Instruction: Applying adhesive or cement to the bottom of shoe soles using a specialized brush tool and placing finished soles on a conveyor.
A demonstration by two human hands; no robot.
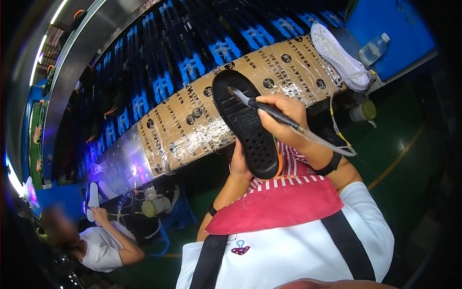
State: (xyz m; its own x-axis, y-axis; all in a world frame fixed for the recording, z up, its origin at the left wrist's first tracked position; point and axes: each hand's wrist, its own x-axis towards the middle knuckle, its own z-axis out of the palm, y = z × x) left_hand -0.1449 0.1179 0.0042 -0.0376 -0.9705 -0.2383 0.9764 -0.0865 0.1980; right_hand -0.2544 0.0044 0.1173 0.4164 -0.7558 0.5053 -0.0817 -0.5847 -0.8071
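Observation:
A black shoe sole (254, 139) with slots at its broad end, round holes toward the heel and an orange edge slants in front of me. Its near end is over my lap, its far end over the cardboard. My left hand (239, 161) is closed on the sole's left side near the heel, with the fingers partly hidden beneath it. In my right hand (287, 117) I grip a dark-handled brush (276, 114) like a pen. Its pale bristles are at the slotted part of the sole. A clear tube (325, 141) trails from the handle's rear.
Printed cardboard (192, 123) under clear film covers the bench ledge. Beyond it are rows of blue-lit parts (192, 66). At right stand a white sole (339, 55), a clear bottle (374, 49) and a capped container (364, 111). A co-worker (103, 243) handles another white sole (92, 200) at left.

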